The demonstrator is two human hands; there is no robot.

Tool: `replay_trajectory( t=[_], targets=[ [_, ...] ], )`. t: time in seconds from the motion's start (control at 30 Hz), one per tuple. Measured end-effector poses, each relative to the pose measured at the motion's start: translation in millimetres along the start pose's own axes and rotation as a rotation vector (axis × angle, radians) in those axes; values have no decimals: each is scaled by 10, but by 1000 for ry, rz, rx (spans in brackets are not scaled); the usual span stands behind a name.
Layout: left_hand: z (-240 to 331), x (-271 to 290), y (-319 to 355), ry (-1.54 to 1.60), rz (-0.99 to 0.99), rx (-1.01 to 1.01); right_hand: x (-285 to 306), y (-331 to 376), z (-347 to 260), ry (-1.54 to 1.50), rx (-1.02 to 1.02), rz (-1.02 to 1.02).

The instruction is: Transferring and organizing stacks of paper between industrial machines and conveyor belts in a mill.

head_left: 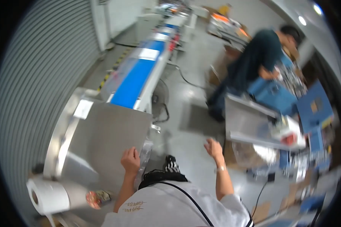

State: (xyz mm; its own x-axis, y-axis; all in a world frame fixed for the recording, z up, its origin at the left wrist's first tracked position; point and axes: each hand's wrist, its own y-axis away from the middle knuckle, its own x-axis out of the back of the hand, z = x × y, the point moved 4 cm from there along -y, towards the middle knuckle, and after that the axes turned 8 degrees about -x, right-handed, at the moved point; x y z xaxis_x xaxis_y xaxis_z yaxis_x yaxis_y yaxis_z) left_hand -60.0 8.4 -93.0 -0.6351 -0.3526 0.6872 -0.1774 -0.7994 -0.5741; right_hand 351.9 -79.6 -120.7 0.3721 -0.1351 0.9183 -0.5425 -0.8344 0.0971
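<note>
My left hand (130, 161) is above the right part of a bare metal table (113, 132), its fingers curled into a loose fist with nothing visible in it. Over the grey floor, my right hand (215, 148) hangs free with its fingers loosely bent and partly apart; it appears to hold nothing. A thin band circles that wrist. On the table's far left corner lies a white sheet (83, 109). Clear plastic film (145, 153) hangs along the table edge beside my left hand.
A blue conveyor belt (132, 85) carrying a white flat item (149, 54) runs away from the table. A white roll (49, 196) stands at lower left. A person (254, 62) bends over blue bins (272, 94) at right, behind a metal chute (250, 121). Cables cross the floor.
</note>
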Motion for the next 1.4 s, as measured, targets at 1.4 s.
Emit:
replay_trajectory(
  t=[1.4],
  targets=[
    [-182,-37,66,30,78,129,-2027,822,923,186,-211,-875]
  ],
)
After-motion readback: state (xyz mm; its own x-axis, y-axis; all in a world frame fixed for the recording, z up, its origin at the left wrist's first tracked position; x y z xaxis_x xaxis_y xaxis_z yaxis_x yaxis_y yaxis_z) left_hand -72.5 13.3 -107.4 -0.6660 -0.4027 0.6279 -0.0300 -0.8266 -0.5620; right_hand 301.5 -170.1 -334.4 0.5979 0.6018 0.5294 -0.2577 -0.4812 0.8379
